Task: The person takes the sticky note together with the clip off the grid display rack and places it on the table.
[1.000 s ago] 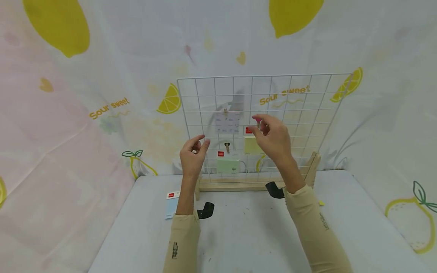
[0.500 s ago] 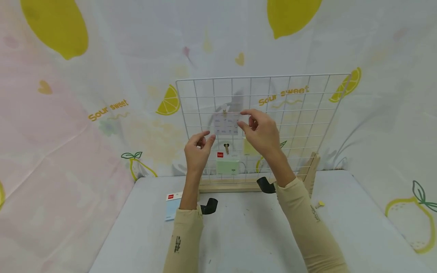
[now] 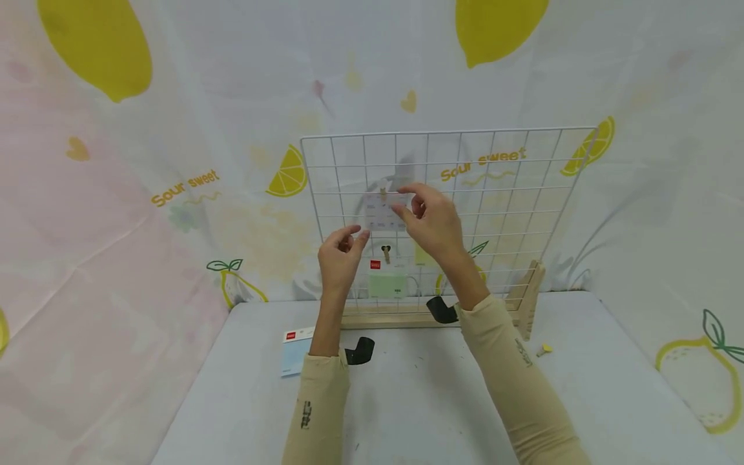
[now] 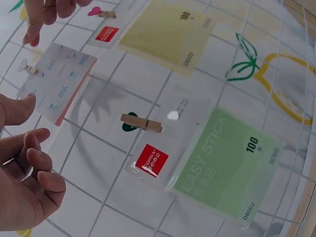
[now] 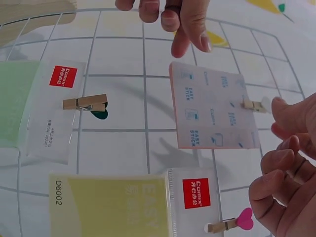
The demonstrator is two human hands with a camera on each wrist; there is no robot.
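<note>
My left hand (image 3: 339, 266) is raised in front of the wire grid (image 3: 465, 131), below and left of a pale printed sticky-note pad (image 5: 212, 106). My right hand (image 3: 433, 223) hovers by that pad's right side in the head view. Both hands have loosely bent fingers and hold nothing. A small wooden clothespin (image 5: 254, 105) with a white end clips the pad to the grid. Below hangs a green sticky-note pack (image 4: 229, 165) with a dark-green-heart clothespin (image 4: 140, 122). A yellow sticky-note pack (image 5: 111, 205) hangs by a pink-heart clothespin (image 5: 229, 225), partly behind my right hand in the head view.
A blue sticky-note pack (image 3: 293, 357) lies on the white table (image 3: 407, 400) at left, partly behind my left forearm. A clothespin with a yellow end (image 3: 544, 349) lies at right. The grid stands on a wooden base (image 3: 395, 320) before a lemon-print cloth.
My right hand has moved left, away from the pink-heart clothespin on the yellow pack, toward the pale pad. My left hand has shifted slightly right and up.
</note>
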